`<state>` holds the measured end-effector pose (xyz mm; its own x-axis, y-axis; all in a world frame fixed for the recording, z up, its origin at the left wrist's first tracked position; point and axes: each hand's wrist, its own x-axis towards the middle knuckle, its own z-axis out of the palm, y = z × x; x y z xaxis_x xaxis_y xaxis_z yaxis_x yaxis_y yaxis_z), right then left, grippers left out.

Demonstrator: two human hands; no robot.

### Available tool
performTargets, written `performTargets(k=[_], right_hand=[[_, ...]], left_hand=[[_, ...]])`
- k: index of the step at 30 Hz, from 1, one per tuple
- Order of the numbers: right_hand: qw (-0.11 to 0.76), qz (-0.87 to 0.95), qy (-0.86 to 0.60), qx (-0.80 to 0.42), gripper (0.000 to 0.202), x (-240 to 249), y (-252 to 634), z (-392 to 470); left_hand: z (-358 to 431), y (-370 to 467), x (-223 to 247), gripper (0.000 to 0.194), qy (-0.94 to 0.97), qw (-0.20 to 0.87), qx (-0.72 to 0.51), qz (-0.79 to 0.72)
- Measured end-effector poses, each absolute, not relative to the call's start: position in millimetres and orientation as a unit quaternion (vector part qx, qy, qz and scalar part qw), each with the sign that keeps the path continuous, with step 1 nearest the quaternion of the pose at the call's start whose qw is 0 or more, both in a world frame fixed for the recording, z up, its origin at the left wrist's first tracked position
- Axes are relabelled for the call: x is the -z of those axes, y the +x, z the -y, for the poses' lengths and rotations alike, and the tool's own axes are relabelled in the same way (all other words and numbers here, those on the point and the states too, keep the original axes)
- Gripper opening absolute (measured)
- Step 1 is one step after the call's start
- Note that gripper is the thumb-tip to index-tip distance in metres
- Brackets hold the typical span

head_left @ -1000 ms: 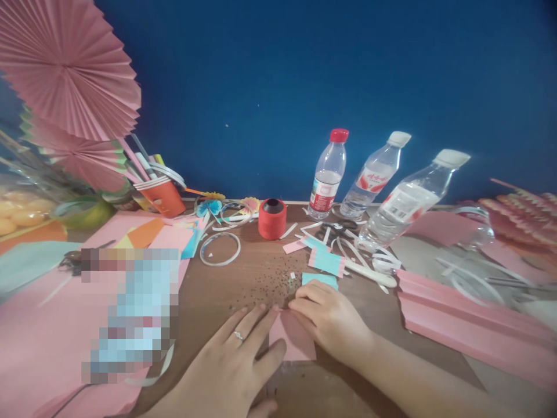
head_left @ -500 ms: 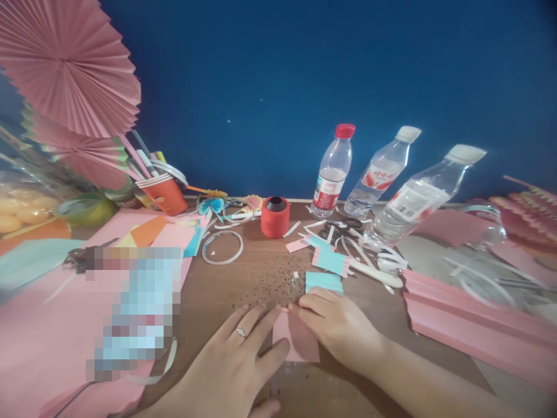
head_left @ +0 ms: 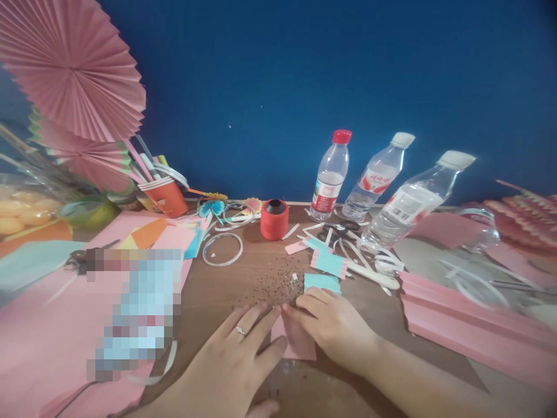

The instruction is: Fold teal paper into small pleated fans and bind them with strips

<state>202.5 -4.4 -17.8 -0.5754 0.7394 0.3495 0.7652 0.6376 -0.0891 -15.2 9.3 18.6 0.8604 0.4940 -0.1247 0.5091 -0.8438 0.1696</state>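
Note:
A small pink sheet of paper [head_left: 296, 339] lies on the brown table in front of me, its far edge under my fingertips. My left hand [head_left: 243, 345] rests palm down with its fingers stretched and spread, the index fingertip at the paper's far left corner. A ring shows on one finger. From the other side, my right hand [head_left: 333, 322] has bent fingers, its index tip pressed on the paper's far edge beside the left one. Its thumb is hidden. Just beyond the right knuckles lies a pleated teal paper piece [head_left: 322, 283].
A red thread spool [head_left: 274, 220] stands behind the scattered dark specks. Three water bottles, including a red-capped one [head_left: 331, 177], line the back right. White strips and black scissors [head_left: 342, 229] lie below them. Pink pleated paper [head_left: 470, 319] sits right; an orange cup [head_left: 164, 197] stands left.
My right index fingertip has slid slightly left along the paper's far edge, close to the left fingertip. The whole view has shifted a little.

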Motion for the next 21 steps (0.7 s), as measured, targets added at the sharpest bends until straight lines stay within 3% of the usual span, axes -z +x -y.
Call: performTargets(k=[21], right_hand=[[0.147,0.896,-0.415,0.066,0.013,15.4,198.4,7.1]], left_hand=[[-9.0,-14.0,-19.6,0.061,0.952,0.128,0.044,-0.274]])
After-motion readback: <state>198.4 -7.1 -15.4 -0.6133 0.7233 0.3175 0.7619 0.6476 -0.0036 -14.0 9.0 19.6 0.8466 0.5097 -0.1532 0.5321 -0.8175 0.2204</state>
